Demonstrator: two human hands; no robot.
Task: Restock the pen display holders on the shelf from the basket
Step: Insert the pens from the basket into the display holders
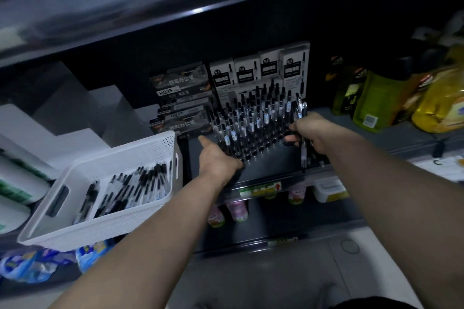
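The black pen display holder (253,130) is seen near the middle of the view, standing on the dark shelf (273,170). Its stepped rows are filled with upright pens.

The left hand (218,158) is placed at the front-left corner of the holder, at about 7 o'clock of it. One finger is stretched out toward 11 o'clock, while the others are curled on the holder's front edge. Their tips are hidden, so how far they reach under it cannot be told.

The right hand (316,130) is held at 3 o'clock of the holder, and a bundle of pens (302,113) is gripped in its closed fingers. The bundle is kept nearly upright, with the clip ends above the hand and the tips below it, just beside the holder's right side. Whether the tips touch the shelf cannot be told.

The white basket (82,231) is found at 8 o'clock of the holder, close beside the left forearm. Loose pens (130,188) are heaped in it, mostly in its right half.

Behind the holder, dark boxes (180,98) are stacked at 11 o'clock and white boxes (258,68) are set in a row at 12 o'clock. Yellow-green bottles (374,98) are seen at 3 o'clock, well apart from the right hand. Pink bottles (237,211) are seen on a lower level, at 6 o'clock.
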